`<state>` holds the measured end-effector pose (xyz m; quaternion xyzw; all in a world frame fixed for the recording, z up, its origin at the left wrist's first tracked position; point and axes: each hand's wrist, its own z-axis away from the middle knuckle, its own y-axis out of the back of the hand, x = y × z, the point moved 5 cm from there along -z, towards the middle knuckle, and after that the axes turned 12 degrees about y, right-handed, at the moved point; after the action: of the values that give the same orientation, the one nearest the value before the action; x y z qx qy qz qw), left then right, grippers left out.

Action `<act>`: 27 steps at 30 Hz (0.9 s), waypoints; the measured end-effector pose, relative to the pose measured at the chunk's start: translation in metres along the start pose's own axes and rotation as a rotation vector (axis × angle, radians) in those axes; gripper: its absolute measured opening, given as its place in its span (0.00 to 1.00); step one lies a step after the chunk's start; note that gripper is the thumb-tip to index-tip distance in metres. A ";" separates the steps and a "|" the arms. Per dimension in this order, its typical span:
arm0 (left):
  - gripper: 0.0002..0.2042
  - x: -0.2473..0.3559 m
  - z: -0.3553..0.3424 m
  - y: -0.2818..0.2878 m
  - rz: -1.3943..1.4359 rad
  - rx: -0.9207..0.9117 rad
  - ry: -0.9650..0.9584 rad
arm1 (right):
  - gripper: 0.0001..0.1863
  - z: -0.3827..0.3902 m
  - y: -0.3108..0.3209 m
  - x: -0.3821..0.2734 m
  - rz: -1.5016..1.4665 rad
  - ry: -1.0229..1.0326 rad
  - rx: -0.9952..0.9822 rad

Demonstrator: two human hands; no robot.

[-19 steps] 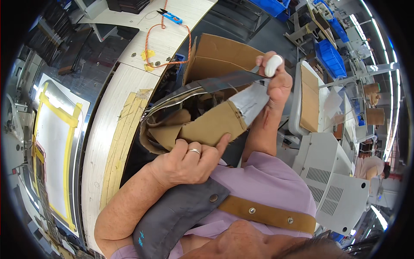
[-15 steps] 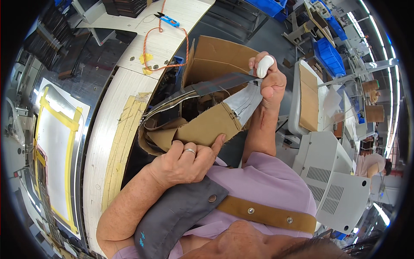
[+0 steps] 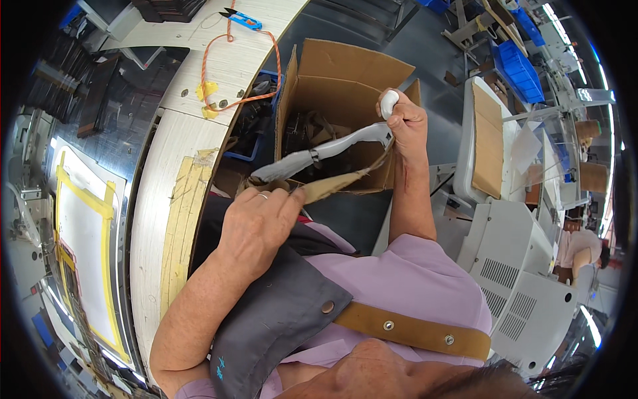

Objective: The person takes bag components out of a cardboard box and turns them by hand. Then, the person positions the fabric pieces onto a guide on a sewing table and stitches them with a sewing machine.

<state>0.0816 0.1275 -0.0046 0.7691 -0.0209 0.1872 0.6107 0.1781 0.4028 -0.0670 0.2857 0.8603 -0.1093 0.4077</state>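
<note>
Left hand (image 3: 256, 223) curls over near end of fabric piece (image 3: 345, 140), its fingertips partly hidden; right hand (image 3: 409, 130), white cover (image 3: 390, 103) on one finger, pinches far end between thumb and fingers. Piece, silvery and tan, hangs looped between hands, above cardboard box (image 3: 355, 63). Probably light, limp, not fragile; tan edge looks frayed, so firm hold at both ends seems best. Pale bench (image 3: 149, 199) at left carries blue snips (image 3: 244, 21), orange cord (image 3: 207, 60). Workshop beyond: grey machine housing (image 3: 498, 266), blue bin (image 3: 522, 70).
</note>
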 end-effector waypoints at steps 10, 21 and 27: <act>0.13 -0.009 -0.010 0.006 0.229 0.176 0.074 | 0.31 -0.012 -0.001 -0.034 -0.207 0.129 0.140; 0.13 0.062 -0.017 0.028 -0.036 0.196 -0.362 | 0.37 0.003 -0.002 -0.009 -0.673 0.050 0.495; 0.11 0.102 -0.021 0.017 -0.128 0.209 -0.560 | 0.36 -0.019 -0.059 -0.032 -1.040 -0.006 0.565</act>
<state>0.1665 0.1633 0.0475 0.8494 -0.1205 -0.0698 0.5091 0.1476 0.3499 -0.0329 -0.0764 0.8237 -0.5206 0.2113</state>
